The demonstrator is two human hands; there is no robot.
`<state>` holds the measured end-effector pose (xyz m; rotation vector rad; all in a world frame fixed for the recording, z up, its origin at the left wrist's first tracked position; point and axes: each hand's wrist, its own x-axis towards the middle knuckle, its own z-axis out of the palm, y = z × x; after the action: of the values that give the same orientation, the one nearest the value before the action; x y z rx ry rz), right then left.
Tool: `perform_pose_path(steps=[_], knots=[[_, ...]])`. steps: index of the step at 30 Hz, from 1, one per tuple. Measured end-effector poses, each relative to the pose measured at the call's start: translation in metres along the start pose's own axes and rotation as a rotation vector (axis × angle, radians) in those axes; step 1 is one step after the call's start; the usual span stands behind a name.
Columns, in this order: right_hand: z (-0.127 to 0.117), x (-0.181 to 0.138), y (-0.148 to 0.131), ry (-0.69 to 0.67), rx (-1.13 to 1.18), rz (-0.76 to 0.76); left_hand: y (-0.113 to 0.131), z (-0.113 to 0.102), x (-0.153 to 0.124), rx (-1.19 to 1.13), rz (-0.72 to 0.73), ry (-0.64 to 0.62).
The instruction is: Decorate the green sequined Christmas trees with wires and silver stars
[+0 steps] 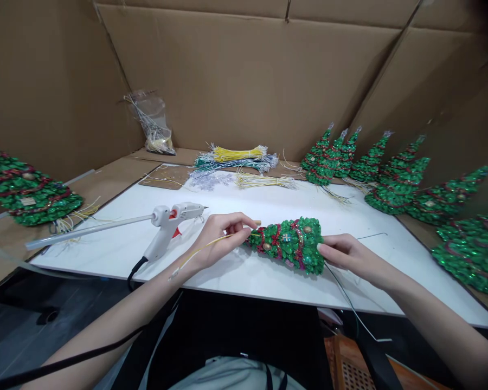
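A small decorated Christmas tree lies on its side over the white board, its tip toward the left and its base toward the right. My left hand pinches a thin yellow wire at the tree's tip; the wire's loose end trails back over my wrist. At the base, my right hand grips the tree, thumb on the rim and the other fingers behind it. A dark green wire hangs out below the base, ending in a pale tip. Left of my left hand rests a white glue gun with a long glue stick.
Several finished trees stand along the right, and another tree leans at the left. Bundles of yellow wires and green wires lie at the back, near a plastic bag. Cardboard walls enclose the white table.
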<state>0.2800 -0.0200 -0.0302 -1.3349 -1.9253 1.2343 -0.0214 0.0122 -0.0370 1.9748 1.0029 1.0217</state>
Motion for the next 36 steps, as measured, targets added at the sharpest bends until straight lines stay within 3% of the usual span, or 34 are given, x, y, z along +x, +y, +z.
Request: perform_pose_path(steps=[8,14,26,36], knots=[[-0.022,-0.013,0.01,0.04,-0.023,0.026,0.001,-0.002,0.003,-0.035,-0.002,-0.006],[-0.023,-0.028,0.003,-0.03,-0.171,0.08,-0.002,-0.002,0.004,-0.059,0.006,-0.013],[-0.037,-0.007,0.016,0.246,-0.604,0.086,-0.001,-0.003,0.003,-0.118,-0.042,-0.052],[-0.031,0.017,0.022,0.178,-0.372,-0.006,-0.001,-0.007,0.001,-0.199,-0.155,-0.054]])
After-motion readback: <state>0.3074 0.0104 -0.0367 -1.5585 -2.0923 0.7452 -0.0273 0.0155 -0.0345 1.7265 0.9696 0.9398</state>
